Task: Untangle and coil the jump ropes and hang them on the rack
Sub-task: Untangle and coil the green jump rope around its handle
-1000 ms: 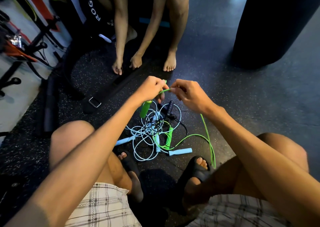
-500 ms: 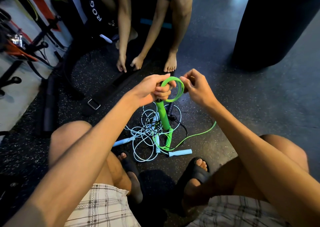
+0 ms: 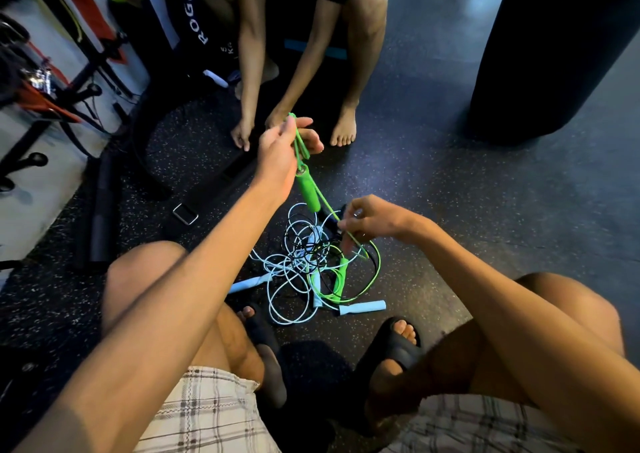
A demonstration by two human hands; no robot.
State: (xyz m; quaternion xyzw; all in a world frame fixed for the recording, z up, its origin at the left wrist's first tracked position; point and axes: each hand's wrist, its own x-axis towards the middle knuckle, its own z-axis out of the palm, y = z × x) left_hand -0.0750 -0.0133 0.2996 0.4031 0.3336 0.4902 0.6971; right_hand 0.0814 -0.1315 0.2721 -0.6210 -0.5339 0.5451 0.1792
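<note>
- Gym floor (image 3: 485, 245), black speckled rubber; seated person works over a rope pile between their feet. Second person sits opposite, hands resting low, not touching the ropes.
- Left hand (image 3: 280, 155) is raised and closed around a few short folds of the green rope (image 3: 298, 141); one green handle (image 3: 308, 189) hangs just under that hand.
- Right hand (image 3: 374, 220) is lower, fingers pinched narrow on the green cord where it runs down toward the pile.
- Rest of the green rope, second green handle (image 3: 341, 272) included, lies in the pile (image 3: 311, 262), crossed with the white rope and a thin black one.
- White rope (image 3: 287, 300) untouched: loose loops on the floor, pale handles (image 3: 363, 305) at the pile's near edge.
- Black rope: only thin strands visible in the knot, can't tell its handles for sure.
- Progress estimate: early. Green coil barely started, no rope fully free, none finished.
- Nothing hung. Dark equipment frame (image 3: 52, 106) at far left may be the rack; can't confirm.
- Left to do: free green, finish its coil, repeat for white and black, hang all.
</note>
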